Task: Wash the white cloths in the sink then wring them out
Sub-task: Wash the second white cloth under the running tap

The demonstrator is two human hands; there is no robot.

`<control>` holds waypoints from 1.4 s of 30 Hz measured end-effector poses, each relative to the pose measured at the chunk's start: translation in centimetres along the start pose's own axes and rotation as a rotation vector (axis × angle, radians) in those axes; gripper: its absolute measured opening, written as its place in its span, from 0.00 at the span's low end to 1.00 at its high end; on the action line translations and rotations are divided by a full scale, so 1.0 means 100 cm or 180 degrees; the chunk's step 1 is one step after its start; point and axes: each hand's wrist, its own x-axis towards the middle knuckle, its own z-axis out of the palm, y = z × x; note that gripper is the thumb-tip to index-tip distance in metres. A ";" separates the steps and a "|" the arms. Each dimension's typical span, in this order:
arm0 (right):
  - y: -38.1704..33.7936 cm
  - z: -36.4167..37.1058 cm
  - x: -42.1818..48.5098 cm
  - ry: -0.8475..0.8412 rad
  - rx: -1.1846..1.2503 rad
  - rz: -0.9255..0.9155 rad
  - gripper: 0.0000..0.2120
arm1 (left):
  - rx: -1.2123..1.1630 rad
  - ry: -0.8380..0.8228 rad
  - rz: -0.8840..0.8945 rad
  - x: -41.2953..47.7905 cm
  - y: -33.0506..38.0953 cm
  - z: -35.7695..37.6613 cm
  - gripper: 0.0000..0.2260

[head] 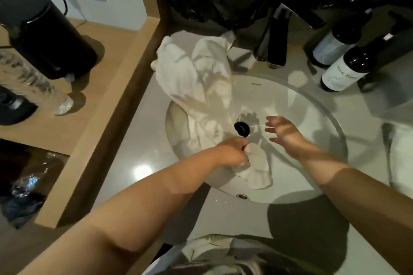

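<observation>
The person's left hand is gripping a small white terry cloth, with the fingers curled tightly around its upper end. The cloth is lying against the near inner wall of the round white ceramic sink, and its loose end is trailing toward the near rim. The right hand is hovering over the basin with its fingers spread wide, holding nothing, just to the right of the black drain opening. A large white crumpled cloth is draping over the far left rim and running down into the basin beside the drain. A dark metal tap is standing behind the sink. Two dark glass bottles with white labels are standing on the pale grey stone countertop at the far right.
</observation>
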 end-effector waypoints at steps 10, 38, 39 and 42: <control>0.009 -0.004 0.007 0.0066 -0.0088 0.0031 0.12 | 0.3163 0.1278 -0.0433 0.032 -0.030 -0.045 0.38; -0.117 -0.062 -0.019 -0.0393 0.2936 -0.1021 0.18 | -0.0931 0.1611 -0.0089 0.067 -0.030 -0.044 0.19; -0.128 -0.064 -0.025 -0.0514 0.3031 -0.1115 0.17 | -0.0292 0.1789 -0.0120 0.063 -0.035 -0.050 0.18; -0.159 -0.063 -0.044 -0.0651 0.2888 -0.1576 0.16 | 0.1044 0.1889 -0.0302 0.055 -0.038 -0.061 0.19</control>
